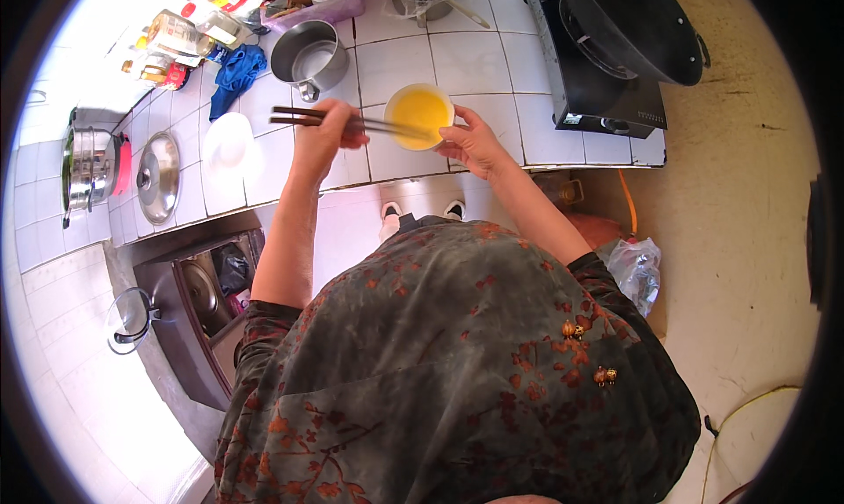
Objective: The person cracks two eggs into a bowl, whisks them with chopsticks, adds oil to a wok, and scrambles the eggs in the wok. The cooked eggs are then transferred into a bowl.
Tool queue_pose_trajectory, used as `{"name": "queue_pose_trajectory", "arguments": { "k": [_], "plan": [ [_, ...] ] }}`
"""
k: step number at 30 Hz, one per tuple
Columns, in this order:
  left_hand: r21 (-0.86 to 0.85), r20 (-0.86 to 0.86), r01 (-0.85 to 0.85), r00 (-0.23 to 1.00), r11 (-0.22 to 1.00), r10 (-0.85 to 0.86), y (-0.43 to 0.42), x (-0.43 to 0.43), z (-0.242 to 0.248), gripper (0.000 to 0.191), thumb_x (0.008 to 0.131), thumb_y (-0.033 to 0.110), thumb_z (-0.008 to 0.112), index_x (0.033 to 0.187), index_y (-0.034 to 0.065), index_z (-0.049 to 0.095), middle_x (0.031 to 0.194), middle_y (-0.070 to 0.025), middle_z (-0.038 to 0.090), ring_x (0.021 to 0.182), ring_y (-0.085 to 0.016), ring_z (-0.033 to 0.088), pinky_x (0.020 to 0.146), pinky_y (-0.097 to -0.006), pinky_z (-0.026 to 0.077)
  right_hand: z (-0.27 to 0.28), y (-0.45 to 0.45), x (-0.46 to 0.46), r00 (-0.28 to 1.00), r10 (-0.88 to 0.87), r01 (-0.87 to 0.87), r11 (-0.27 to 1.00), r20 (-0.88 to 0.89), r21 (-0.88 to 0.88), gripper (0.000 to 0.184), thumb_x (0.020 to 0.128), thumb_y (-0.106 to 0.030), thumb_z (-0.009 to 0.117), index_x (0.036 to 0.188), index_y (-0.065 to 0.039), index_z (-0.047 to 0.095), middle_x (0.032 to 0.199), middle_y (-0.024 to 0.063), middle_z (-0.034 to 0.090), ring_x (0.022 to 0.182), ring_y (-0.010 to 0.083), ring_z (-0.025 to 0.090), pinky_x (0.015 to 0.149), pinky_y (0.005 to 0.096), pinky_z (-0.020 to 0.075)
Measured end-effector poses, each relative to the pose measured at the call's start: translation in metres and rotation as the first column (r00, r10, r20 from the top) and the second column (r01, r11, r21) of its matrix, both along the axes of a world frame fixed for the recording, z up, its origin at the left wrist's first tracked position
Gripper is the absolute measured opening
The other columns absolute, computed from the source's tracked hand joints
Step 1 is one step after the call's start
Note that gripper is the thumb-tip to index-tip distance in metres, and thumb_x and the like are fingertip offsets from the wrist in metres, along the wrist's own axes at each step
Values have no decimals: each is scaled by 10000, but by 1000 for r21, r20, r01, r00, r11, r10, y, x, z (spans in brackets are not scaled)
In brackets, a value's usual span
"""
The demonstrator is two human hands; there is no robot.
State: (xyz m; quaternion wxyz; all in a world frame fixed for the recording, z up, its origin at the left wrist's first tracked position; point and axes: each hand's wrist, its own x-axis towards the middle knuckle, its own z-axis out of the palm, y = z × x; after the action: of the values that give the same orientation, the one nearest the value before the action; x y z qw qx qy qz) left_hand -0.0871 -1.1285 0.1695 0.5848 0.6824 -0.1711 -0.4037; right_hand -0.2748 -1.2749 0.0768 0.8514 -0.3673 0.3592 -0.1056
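Observation:
My left hand (330,131) grips a pair of dark chopsticks (297,116), whose far ends reach into a small white bowl (453,111). Motion blurs these ends and part of the hand. Yellow liquid that looks like beaten egg (417,111) fills much of the bowl. With thumb and fingers, my right hand (471,144) holds the bowl's right rim and side, over the counter near its front edge. Just beyond my left hand stands a steel pot (310,55) with its handle towards me. A white bowl or dish (229,138), washed out by glare, sits left of that hand.
A gas stove (610,105) carries a tilted black wok (633,29) at the right. On the white-tiled counter (395,59) are a blue cloth (239,75), a steel lid (158,177), several bottles (214,26), a purple basket (316,9) and a plastic-covered pot (425,2).

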Motion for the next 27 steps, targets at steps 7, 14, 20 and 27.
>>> {"name": "queue_pose_trajectory", "arguments": {
  "k": [7, 14, 20, 27],
  "plan": [
    [29, 69, -33, 997, 999, 31, -2, -8, -5, 224, 833, 194, 495, 794, -12, 574, 673, -99, 602, 551, -164, 613, 492, -239, 493, -6, -5, -5, 999, 12, -13, 1000, 32, 23, 672, 731, -71, 651, 1288, -60, 275, 1020, 138, 541, 796, 225, 602, 701, 326, 514],
    [-14, 1, -115, 993, 993, 115, 4, -7, -16, 224, 836, 195, 500, 823, -14, 581, 705, -105, 610, 578, -170, 623, 537, -255, 506, -13, -7, -7, 998, 34, -37, 997, 48, 63, 671, 741, -68, 643, 1295, -58, 264, 1038, 140, 535, 804, 225, 603, 713, 326, 517],
    [-10, 38, -139, 990, 990, 139, 7, 4, -22, 226, 835, 200, 502, 833, -5, 597, 736, -100, 618, 596, -169, 619, 550, -248, 495, -14, 0, 1, 998, 21, -26, 995, 51, 93, 653, 748, -56, 630, 1291, -55, 267, 1043, 141, 535, 810, 230, 602, 716, 328, 520],
    [-58, 128, -106, 985, 993, 112, -4, 25, -16, 223, 842, 197, 515, 843, -11, 596, 716, -92, 614, 606, -164, 619, 552, -243, 495, -7, 0, 17, 1000, -6, 4, 997, 25, 79, 596, 766, -45, 598, 1273, -76, 286, 1073, 125, 528, 892, 235, 583, 750, 336, 511]
  ]
}}
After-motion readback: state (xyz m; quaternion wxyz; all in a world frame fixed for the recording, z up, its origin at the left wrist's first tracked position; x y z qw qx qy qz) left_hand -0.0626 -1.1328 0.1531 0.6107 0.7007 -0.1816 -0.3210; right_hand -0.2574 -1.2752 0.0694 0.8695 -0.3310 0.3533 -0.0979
